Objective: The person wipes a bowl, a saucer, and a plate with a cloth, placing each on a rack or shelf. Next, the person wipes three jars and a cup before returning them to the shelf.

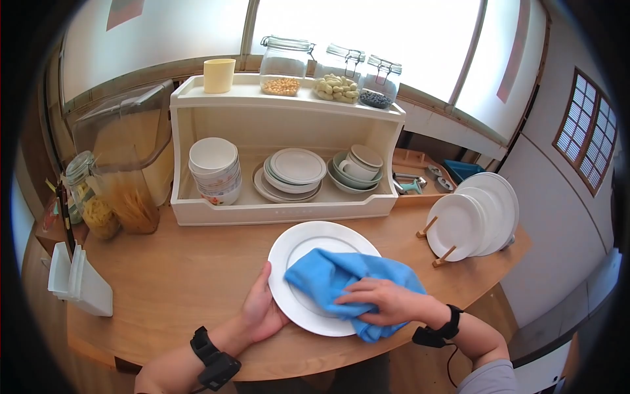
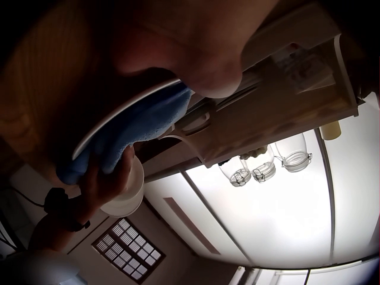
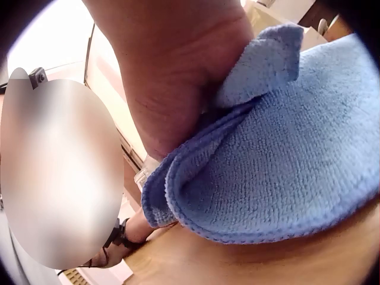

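Observation:
A white plate (image 1: 296,255) is tilted over the front of the wooden table. My left hand (image 1: 262,305) holds it at the left rim, thumb along the edge and fingers partly hidden beneath. Bunched over the plate's right half lies a blue cloth (image 1: 328,272), its corners spilling past the rim. My right hand (image 1: 384,301) grips the cloth from above, fingers bent into its folds against the plate. In the right wrist view the cloth (image 3: 285,154) hangs in a thick fold below the palm. The left wrist view shows the plate's edge (image 2: 124,107) under the cloth.
A white shelf (image 1: 282,213) at the back holds bowls (image 1: 214,172), stacked plates (image 1: 298,165), a cup and glass jars (image 1: 283,69). White plates (image 1: 456,226) stand in a wooden rack at right. Pale plastic containers (image 1: 82,282) and pasta jars (image 1: 102,210) stand at left.

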Tool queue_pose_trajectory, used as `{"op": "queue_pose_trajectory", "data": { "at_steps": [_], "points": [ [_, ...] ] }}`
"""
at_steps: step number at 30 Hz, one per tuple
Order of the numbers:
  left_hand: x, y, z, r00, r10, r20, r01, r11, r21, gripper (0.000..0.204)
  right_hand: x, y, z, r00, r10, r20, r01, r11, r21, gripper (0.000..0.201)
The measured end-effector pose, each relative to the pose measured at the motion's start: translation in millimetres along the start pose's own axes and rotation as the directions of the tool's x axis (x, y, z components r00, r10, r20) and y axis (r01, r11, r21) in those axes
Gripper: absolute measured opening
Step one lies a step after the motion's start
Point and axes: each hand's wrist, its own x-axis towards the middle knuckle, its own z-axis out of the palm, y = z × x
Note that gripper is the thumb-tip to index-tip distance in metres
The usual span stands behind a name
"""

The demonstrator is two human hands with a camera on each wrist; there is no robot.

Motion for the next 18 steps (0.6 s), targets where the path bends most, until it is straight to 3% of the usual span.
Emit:
{"op": "queue_pose_trajectory", "data": {
  "at_steps": [2,4,5,7,9,10,12,15,18],
  "points": [
    [0,-2,-3,1.000,-0.016,-0.025,0.016,1.000,-0.009,0.058,-6,6,-12,0.989,0.114,-0.092,-0.129,0.977,-0.171,0.051],
    [2,-5,-10,0.993,-0.052,-0.105,0.059,0.996,0.063,0.049,-5,22,-21,0.954,0.251,-0.162,-0.280,0.940,-0.193,0.049],
    [1,-7,-10,0.993,-0.056,-0.106,0.062,0.996,0.060,0.049,0,33,-25,0.940,0.259,-0.224,-0.299,0.938,-0.173,0.047],
    [0,-9,-5,0.992,-0.007,-0.128,0.037,0.972,0.232,0.045,16,58,-29,0.918,0.271,-0.289,-0.323,0.934,-0.151,0.045],
    [-2,-8,1,0.991,-0.011,-0.131,0.046,0.962,0.268,0.046,44,79,-26,0.858,0.217,-0.466,-0.332,0.926,-0.180,0.041],
    [-3,-7,3,0.990,-0.010,-0.138,0.052,0.951,0.303,0.046,59,78,-22,0.857,0.218,-0.466,-0.333,0.926,-0.179,0.041],
    [-2,-7,-1,0.991,-0.012,-0.135,0.048,0.964,0.263,0.047,90,73,-9,0.822,0.233,-0.520,-0.272,0.962,0.001,0.039],
    [-3,-6,-3,0.992,0.011,-0.128,0.009,0.989,0.148,0.051,105,39,8,0.928,0.105,-0.358,-0.053,0.987,0.152,0.040],
    [-1,-8,-2,0.992,0.050,-0.117,-0.040,0.995,0.087,0.057,78,-3,13,0.985,0.105,-0.138,-0.059,0.950,0.306,0.045]
  ]
}}
